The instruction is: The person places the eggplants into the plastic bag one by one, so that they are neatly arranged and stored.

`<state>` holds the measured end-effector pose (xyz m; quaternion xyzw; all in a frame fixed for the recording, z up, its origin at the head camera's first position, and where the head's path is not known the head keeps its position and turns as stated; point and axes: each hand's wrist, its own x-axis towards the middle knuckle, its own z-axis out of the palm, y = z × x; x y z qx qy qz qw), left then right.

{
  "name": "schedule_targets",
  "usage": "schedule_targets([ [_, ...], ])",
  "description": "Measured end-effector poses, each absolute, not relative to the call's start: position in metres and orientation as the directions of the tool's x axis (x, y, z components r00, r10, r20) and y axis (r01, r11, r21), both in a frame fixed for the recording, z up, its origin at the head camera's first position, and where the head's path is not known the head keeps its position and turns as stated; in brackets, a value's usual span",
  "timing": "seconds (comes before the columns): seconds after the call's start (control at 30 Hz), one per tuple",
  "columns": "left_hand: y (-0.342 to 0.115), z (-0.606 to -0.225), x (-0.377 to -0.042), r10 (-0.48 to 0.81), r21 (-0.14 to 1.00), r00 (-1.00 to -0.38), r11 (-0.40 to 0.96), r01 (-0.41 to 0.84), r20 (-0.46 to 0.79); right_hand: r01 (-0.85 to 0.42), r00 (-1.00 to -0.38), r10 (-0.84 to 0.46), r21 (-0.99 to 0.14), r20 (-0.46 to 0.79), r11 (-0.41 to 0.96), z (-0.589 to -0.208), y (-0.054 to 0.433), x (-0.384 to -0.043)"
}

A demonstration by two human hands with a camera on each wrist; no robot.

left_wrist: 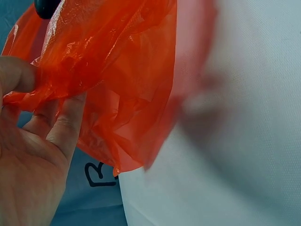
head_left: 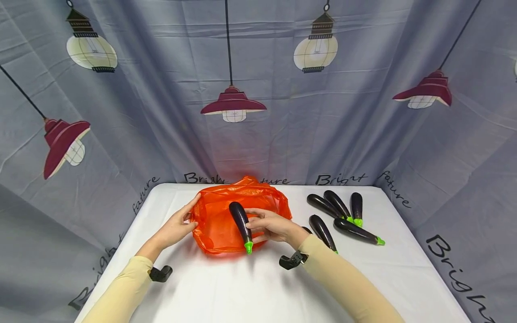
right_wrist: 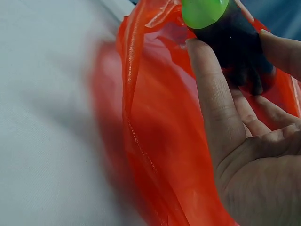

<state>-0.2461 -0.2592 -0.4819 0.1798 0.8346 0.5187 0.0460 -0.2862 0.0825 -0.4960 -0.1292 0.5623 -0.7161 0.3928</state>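
Observation:
A glossy dark eggplant (head_left: 240,220) with a green stem end is gripped in my right hand (head_left: 274,225), over the mouth of an orange-red plastic bag (head_left: 212,226). The right wrist view shows the green end (right_wrist: 203,12) beside my thumb and fingers (right_wrist: 214,89). At the bag's left side, my left hand (head_left: 173,229) pinches the rim. In the left wrist view thumb and fingers (left_wrist: 66,125) stand on either side of the thin plastic (left_wrist: 117,70). The bag lies spread wide, its mouth toward me.
Several more eggplants (head_left: 355,231) lie on the white table (head_left: 404,278) to the right, some with stem ends touching. One eggplant (head_left: 322,231) is partly behind my right forearm. A grey curtain (head_left: 274,148) printed with lamps hangs behind the table and along both sides.

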Motion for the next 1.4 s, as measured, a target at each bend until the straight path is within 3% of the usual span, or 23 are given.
schedule_targets([
  [0.73, -0.256, -0.481, -0.248, 0.353, 0.877, -0.925, 0.390, 0.281, 0.139, 0.465, -0.687, -0.647, -0.884, -0.330, -0.043, -0.508, 0.038, -0.309],
  [1.4, -0.251, -0.487, -0.247, 0.351, 0.871, -0.926, 0.403, 0.281, 0.137, 0.379, -0.713, -0.603, -0.920, -0.357, 0.097, -0.514, -0.011, -0.318],
])
